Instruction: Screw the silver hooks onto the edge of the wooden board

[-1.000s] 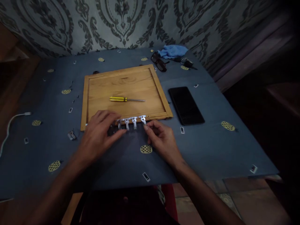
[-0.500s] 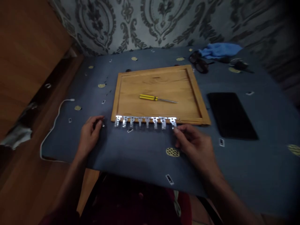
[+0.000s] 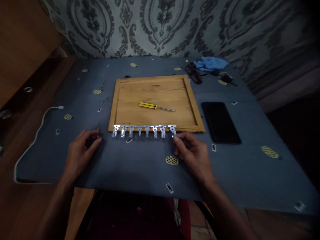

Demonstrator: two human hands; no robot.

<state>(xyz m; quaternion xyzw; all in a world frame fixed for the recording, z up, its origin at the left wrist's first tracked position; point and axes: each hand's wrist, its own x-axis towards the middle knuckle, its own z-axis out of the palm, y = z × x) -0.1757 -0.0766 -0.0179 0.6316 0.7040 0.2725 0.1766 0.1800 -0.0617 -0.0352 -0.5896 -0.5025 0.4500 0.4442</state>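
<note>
My left hand is left of the wooden board's near corner, its thumb and forefinger pinched on a small metal piece. That piece is too small to make out clearly. My right hand has thumb and fingertips closed on the lower end of the rightmost metal hook. Several similar metal hooks lie in a row along the near edge of the framed wooden board, their curled ends pointing toward me. On the board rests a screwdriver with a yellow and black handle.
A black tablet lies right of the board. Behind it are sunglasses, a blue cloth and a dark object. A white cable curves along the left side of the grey patterned tablecloth. A patterned curtain hangs behind.
The camera view has shifted, so the scene sits further left. My right hand stays at the end hook, and my left hand still pinches the small piece beside the board.
</note>
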